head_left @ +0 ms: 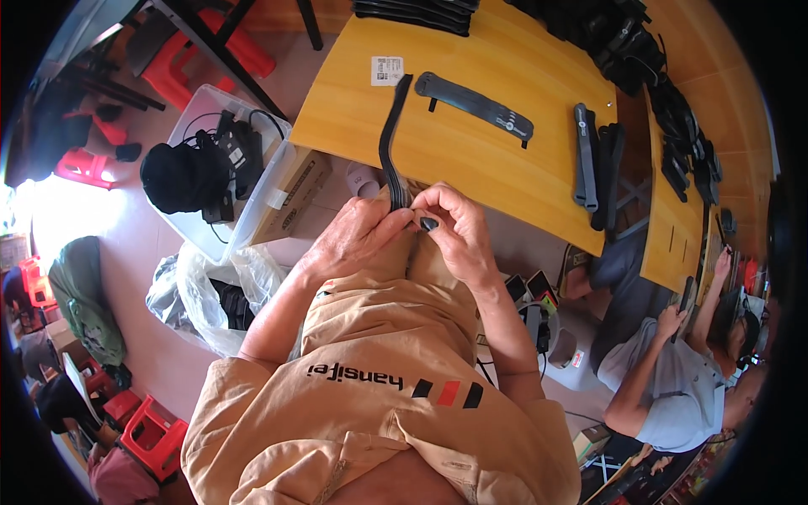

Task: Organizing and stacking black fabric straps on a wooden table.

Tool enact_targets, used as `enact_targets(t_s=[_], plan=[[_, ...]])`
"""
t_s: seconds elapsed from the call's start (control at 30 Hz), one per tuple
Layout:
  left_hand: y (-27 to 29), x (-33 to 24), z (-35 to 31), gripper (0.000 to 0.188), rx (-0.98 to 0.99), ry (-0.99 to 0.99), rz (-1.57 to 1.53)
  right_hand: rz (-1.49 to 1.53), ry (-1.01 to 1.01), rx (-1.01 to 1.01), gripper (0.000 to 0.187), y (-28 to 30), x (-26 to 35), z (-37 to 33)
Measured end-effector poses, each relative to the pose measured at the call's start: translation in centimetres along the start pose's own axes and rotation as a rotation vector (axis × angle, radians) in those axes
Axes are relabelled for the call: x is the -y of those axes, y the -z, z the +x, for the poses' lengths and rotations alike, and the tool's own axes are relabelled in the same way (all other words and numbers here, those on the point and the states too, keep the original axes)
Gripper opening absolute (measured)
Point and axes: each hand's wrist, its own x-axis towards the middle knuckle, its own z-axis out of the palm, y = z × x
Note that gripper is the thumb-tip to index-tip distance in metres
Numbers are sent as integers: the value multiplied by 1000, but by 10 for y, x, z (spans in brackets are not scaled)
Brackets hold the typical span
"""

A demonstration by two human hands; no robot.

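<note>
A long black strap (pixel 389 143) rises from between my hands and leans over the near edge of the yellow table. My left hand (pixel 358 231) is closed around its lower end, which looks layered or folded. Right beside it, my right hand (pixel 459 231) pinches at the same end with thumb and fingers. A small dark oval patch (pixel 429 224) shows at the right thumb; I cannot tell what it is. Beyond the hands a flat dark grey band (pixel 475 109) with short black tabs lies on the table, near a white label (pixel 387 71).
The yellow table (pixel 337 109) bears more grey and black bands (pixel 585 160) at right and a black stack (pixel 417 13) at the back. At left stand a clear plastic bin (pixel 244 227) with black items and a plastic bag (pixel 198 295). Another person (pixel 673 387) works at right.
</note>
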Motion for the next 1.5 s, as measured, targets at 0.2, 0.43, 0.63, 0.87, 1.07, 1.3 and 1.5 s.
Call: enact_targets(t_s=[0.2, 0.43, 0.63, 0.87, 1.07, 1.3, 1.5], plan=[[14, -13, -15, 30, 117, 219, -210, 111, -49, 80, 3, 0, 21, 2], [8, -26, -23, 41, 17, 289, -507, -177, 166, 86, 22, -12, 36, -3], [12, -34, -34, 37, 74, 275, -580, -490, 523, 89, 30, -16, 35, -6], [23, -41, -45, 43, 333, 311, -710, -169, 430, -18, 23, -5, 43, -24], [43, -16, -66, 40, 353, 405, -768, 224, 104, -786, 20, 87, 38, -13], [81, 36, -128, 37, 406, 96, -824, 313, 510, -980, 18, 260, 102, -20], [87, 15, -93, 47, -34, 61, -734, 210, 439, -418, 24, 206, 151, -24]])
